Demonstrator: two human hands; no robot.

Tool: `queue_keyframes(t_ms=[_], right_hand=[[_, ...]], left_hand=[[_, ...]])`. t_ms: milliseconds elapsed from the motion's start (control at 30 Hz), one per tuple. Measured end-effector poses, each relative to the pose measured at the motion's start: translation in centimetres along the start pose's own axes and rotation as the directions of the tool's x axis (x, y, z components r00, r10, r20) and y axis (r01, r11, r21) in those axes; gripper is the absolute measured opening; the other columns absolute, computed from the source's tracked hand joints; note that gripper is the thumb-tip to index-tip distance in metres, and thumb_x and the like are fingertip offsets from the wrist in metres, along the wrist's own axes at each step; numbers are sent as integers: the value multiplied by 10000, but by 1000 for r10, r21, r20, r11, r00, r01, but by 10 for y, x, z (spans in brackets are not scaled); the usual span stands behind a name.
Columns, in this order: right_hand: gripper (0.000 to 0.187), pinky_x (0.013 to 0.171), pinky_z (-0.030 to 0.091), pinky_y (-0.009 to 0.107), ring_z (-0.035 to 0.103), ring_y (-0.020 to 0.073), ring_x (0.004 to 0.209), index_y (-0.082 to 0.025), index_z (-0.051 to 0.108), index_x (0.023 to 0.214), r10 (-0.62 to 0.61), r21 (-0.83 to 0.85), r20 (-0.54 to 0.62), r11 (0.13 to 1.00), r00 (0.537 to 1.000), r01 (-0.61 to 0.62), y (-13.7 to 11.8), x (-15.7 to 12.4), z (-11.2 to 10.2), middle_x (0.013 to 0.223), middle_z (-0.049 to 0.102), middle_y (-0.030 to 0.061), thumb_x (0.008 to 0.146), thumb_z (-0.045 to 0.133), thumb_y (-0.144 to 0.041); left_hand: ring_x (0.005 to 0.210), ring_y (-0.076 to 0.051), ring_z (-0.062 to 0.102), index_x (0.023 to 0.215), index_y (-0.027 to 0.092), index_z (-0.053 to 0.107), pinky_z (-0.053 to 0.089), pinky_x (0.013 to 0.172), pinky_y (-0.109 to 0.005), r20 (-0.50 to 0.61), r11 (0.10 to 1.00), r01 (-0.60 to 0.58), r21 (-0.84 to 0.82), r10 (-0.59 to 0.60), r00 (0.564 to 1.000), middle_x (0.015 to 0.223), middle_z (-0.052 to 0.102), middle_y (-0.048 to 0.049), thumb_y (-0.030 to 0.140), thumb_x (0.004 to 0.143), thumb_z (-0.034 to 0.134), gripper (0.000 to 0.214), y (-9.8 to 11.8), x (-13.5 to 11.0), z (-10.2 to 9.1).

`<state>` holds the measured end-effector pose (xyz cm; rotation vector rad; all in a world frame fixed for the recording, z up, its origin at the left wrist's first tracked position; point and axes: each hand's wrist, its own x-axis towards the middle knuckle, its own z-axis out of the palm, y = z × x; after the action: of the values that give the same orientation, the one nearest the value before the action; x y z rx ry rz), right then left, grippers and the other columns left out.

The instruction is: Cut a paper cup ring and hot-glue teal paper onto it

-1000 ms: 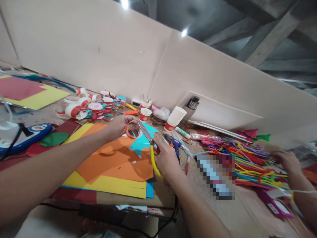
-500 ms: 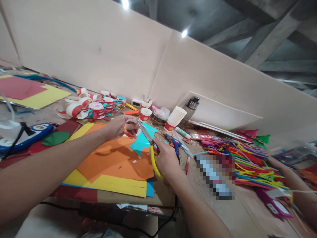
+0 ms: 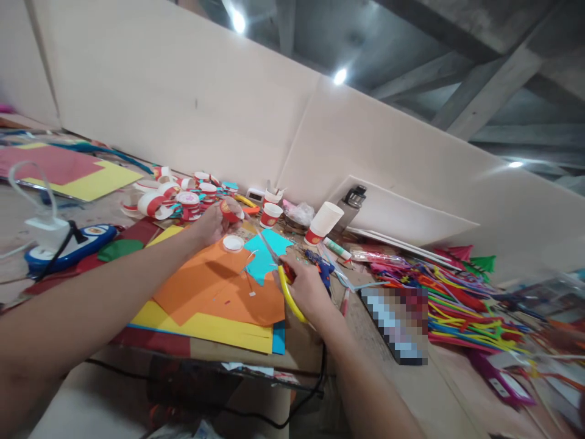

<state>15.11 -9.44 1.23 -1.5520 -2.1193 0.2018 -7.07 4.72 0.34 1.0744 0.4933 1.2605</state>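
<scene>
My left hand [image 3: 214, 223] is closed round a red and white paper cup ring [image 3: 230, 211], held above the orange paper sheet [image 3: 214, 289]. A small white round cup bottom [image 3: 233, 243] lies on that orange sheet just below the hand. My right hand [image 3: 305, 289] grips yellow-handled scissors [image 3: 284, 281], blades pointing up and left over a teal paper piece [image 3: 265, 253]. Yellow paper [image 3: 205, 326] lies under the orange sheet.
Cut red and white cup rings [image 3: 158, 201] are piled at the back left beside paper cups [image 3: 324, 221]. A blue glue gun [image 3: 322, 268] lies right of my right hand. Coloured pipe cleaners [image 3: 450, 299] cover the right side. A blue power strip [image 3: 64, 247] sits left.
A white round cup bottom has dropped onto the orange sheet. My left hand has lifted the ring up and away. The other person's hand at the right has gone from view.
</scene>
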Motion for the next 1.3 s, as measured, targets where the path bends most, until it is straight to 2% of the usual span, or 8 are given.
queue_keyframes(t_ms=[100, 267, 500, 633, 767, 933, 1200, 1300], right_hand=[[176, 599, 325, 235, 536, 127, 642, -246, 676, 993, -70, -74, 154, 994, 986, 82, -13, -4, 0, 749, 656, -3, 879, 570, -327], [163, 633, 343, 247, 563, 141, 714, -244, 661, 953, -46, -186, 325, 976, 945, 112, -39, -14, 9, 813, 652, 14, 828, 625, -343], [188, 697, 412, 274, 602, 194, 875, -206, 664, 1021, 29, -348, 368, 931, 929, 108, -68, -11, 4, 963, 657, 80, 911, 539, -293], [246, 828, 443, 287, 605, 206, 1018, -178, 667, 1116, 112, -479, 184, 878, 977, -10, -44, 20, -2, 1082, 656, 121, 937, 499, -184], [236, 843, 451, 297, 624, 209, 991, -139, 708, 997, 196, -551, 180, 832, 964, -66, -11, 43, 12, 1054, 667, 161, 888, 509, -73], [242, 830, 445, 303, 630, 228, 987, -73, 706, 902, 212, -537, 154, 838, 965, -99, 3, 50, 37, 1015, 684, 214, 835, 489, 10], [200, 677, 433, 255, 611, 152, 737, -120, 665, 893, 219, -233, -97, 943, 971, -236, 26, 57, 15, 822, 698, 75, 842, 476, -163], [235, 583, 426, 235, 575, 128, 614, -137, 643, 829, 235, -66, -121, 968, 965, -244, 37, 58, 16, 710, 671, 25, 852, 450, -270]], left_hand=[[437, -71, 473, 624, 165, 503, 311, 388, -174, -116, 1000, 4, -25, -7, 993, 603, 585, 16, 141, 582, 632, 138, 3, 2, -4], [449, -57, 482, 676, 164, 516, 290, 375, -151, -71, 999, 34, -2, -34, 997, 632, 584, 25, 175, 592, 704, 206, 0, 7, -12], [438, -63, 497, 694, 152, 531, 311, 382, -163, -50, 998, 46, 30, -44, 998, 628, 602, 9, 282, 617, 802, 310, -3, 7, -12], [421, -66, 481, 661, 154, 507, 279, 371, -166, -60, 999, 34, 13, -33, 998, 592, 590, 5, 286, 629, 792, 315, -3, 4, -8], [408, -65, 454, 628, 150, 495, 266, 370, -173, -83, 1000, 22, 16, -21, 996, 577, 587, -9, 270, 661, 750, 285, -4, 2, -1], [394, -68, 452, 633, 139, 520, 258, 364, -171, -114, 997, 71, 29, -68, 991, 549, 575, -5, 226, 630, 766, 261, -3, 0, 3], [415, -64, 469, 646, 145, 525, 315, 390, -169, -131, 995, 95, 37, -90, 987, 583, 616, -4, 230, 601, 791, 283, -3, -3, 5], [418, -63, 464, 637, 148, 519, 318, 389, -167, -127, 995, 91, 44, -85, 988, 593, 624, -10, 229, 594, 789, 285, -4, -4, 7]])
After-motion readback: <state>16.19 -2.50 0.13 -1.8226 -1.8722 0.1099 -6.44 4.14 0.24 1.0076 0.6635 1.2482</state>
